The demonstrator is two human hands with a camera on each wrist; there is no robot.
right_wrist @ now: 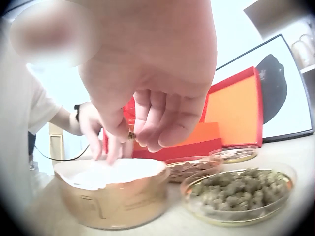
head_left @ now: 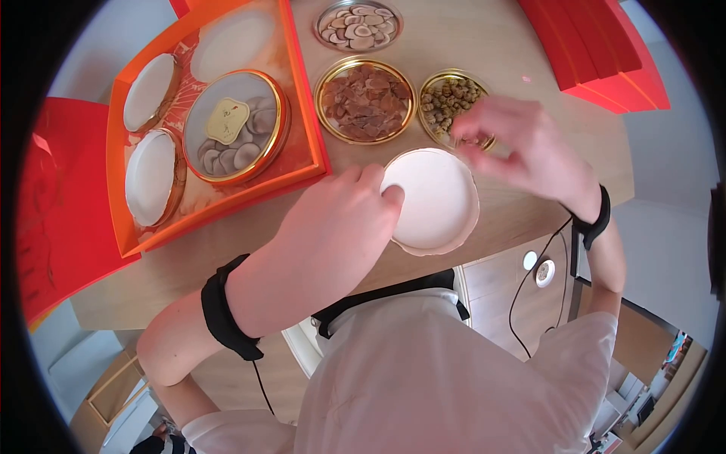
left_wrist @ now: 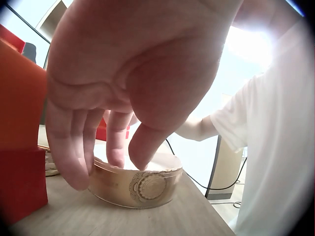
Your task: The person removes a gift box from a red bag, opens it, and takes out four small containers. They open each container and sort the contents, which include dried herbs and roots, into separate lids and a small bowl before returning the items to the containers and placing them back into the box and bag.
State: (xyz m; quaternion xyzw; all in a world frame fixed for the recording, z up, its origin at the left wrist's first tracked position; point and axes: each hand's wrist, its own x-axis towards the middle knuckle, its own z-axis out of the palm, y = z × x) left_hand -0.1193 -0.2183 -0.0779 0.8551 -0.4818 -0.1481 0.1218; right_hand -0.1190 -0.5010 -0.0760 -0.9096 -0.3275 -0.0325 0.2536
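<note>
A round, white-lined box [head_left: 432, 203] with a gold-patterned outer wall stands near the table's front edge. My left hand [head_left: 336, 219] grips its rim at the left, thumb and fingertips over the edge, as the left wrist view also shows. Inside, the white lining is all that shows. My right hand [right_wrist: 152, 98] pinches a small, knobbly dried piece [right_wrist: 131, 135] between thumb and fingertips, above the gap between the box and a clear-walled, gold-rimmed tub. Similar greenish dried pieces [right_wrist: 241, 189] fill that tub [head_left: 436, 141], which the right hand partly covers in the head view.
Behind stand a tub of reddish-brown flakes [head_left: 367, 102] and a tub of pale slices [head_left: 358, 26]. An orange-edged gift box [head_left: 306, 98] at the left holds a lidded round tub [head_left: 236, 125] and several white-lined containers. Red boxes [head_left: 605, 53] stand at the right back.
</note>
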